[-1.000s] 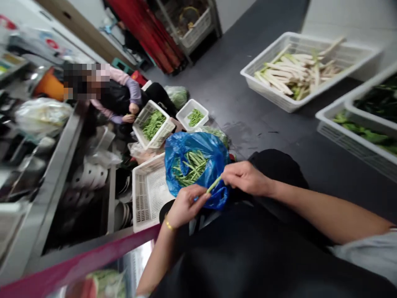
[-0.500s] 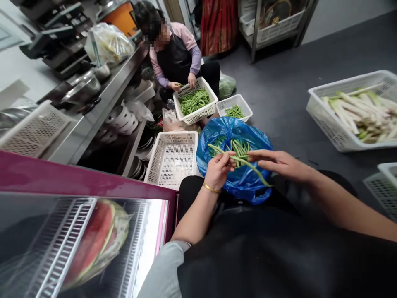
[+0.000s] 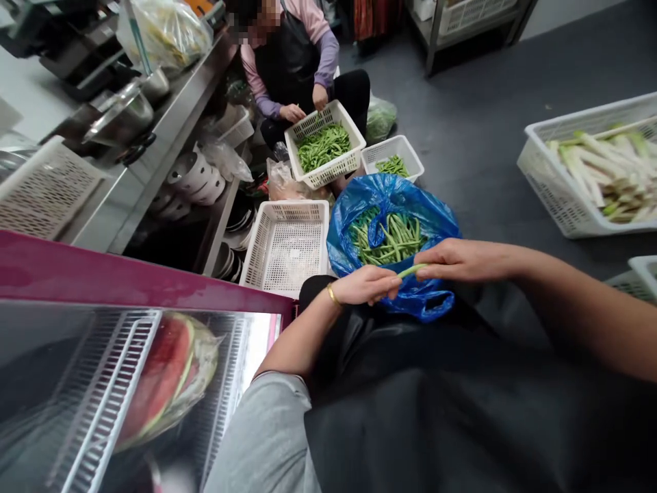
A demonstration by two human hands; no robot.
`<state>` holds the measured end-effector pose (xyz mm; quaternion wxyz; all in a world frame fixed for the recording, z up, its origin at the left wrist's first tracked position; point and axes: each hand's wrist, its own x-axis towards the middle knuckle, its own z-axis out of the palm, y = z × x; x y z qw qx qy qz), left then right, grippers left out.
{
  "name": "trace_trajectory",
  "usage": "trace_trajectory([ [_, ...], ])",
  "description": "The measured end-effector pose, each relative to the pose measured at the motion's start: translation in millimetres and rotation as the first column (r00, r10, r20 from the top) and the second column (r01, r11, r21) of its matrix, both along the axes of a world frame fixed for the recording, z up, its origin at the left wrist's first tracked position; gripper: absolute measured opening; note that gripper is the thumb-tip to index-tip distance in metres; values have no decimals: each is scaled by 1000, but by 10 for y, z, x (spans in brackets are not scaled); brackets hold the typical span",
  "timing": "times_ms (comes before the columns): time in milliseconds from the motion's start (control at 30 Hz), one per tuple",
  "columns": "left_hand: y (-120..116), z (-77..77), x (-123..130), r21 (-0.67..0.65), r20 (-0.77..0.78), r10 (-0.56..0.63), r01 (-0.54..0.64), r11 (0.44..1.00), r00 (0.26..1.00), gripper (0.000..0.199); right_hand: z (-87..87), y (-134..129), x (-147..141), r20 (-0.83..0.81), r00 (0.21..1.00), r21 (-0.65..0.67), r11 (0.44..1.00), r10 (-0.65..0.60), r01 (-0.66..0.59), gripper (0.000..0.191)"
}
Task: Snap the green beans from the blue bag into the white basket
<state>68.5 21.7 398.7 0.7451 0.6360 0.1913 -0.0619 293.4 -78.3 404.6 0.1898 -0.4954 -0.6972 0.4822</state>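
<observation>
A green bean (image 3: 410,271) stretches between my two hands, over the near side of a blue plastic bag (image 3: 341,233). My left hand (image 3: 367,284), with a gold bracelet at the wrist, is closed on one end of it. Closed fingers of my right hand (image 3: 452,260) grip the other end. Most of the bean is hidden by the fingers. More long green beans (image 3: 397,239) lie loose inside the open bag, just beyond my hands.
Left of the bag is a white perforated basket (image 3: 287,257). A co-worker (image 3: 287,61) sits opposite, hands at a basket of bean pieces (image 3: 323,147); a smaller basket (image 3: 415,154) stands beside it. Right, a crate (image 3: 544,185) holds pale stalks. Lower left is a glass-fronted fridge with cut watermelon (image 3: 159,376).
My hands have come down toward me and drawn together on the bean, with the right hand now gripping it. The view has tilted slightly downward. The co-worker's hands have shifted over their basket.
</observation>
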Motion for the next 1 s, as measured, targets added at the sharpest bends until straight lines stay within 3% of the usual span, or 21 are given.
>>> trace_trajectory([
  [67,-116,-146,125,-177,51,257,-245,953,965,45,-79,-77,-111,2,989,95,984,-149,148,44],
  [100,-128,-224,179,-255,77,425,-394,883,902,46,-129,-141,-196,2,973,128,965,-230,228,45],
  [167,-65,-352,268,-350,81,699,-637,687,710,48,-225,-284,-382,43,940,162,931,-339,328,42],
  [233,51,-419,329,-316,76,870,-816,485,488,49,-286,-391,-516,149,934,189,937,-325,295,38],
  [267,97,-428,348,-252,104,902,-867,431,418,48,-300,-415,-542,209,937,199,950,-280,239,36],
  [300,119,-422,363,-163,148,896,-883,440,420,46,-305,-415,-540,268,936,205,963,-228,176,35],
  [333,113,-404,373,-55,192,844,-853,519,501,43,-303,-395,-514,322,928,211,969,-189,124,35],
  [400,28,-343,385,165,203,615,-646,745,762,39,-292,-311,-418,408,898,243,968,-163,65,34],
  [433,-35,-306,386,242,164,472,-499,832,866,40,-285,-260,-364,427,887,267,962,-173,59,34],
  [500,-154,-239,372,274,74,251,-262,926,965,43,-273,-169,-266,393,899,298,952,-196,77,35],
  [567,-221,-197,337,137,26,153,-155,978,988,46,-275,-117,-181,232,961,212,972,-147,98,38],
  [633,-235,-189,293,-101,24,130,-127,987,991,45,-305,-111,-91,-51,986,21,987,-161,162,41],
  [667,-232,-198,272,-206,35,161,-150,967,986,43,-334,-123,-43,-202,949,-79,970,-241,230,43],
  [767,-225,-253,237,-377,62,334,-288,881,941,38,-452,-196,91,-484,674,-275,828,-558,489,52],
  [833,-236,-289,234,-416,54,411,-353,838,910,35,-522,-245,136,-526,569,-276,760,-632,589,50],
  [900,-260,-309,233,-428,46,430,-371,824,902,34,-549,-267,138,-516,602,-215,772,-610,598,44],
  [1000,-313,-318,226,-401,38,399,-352,846,916,36,-500,-240,107,-462,687,-127,808,-561,575,38],
])
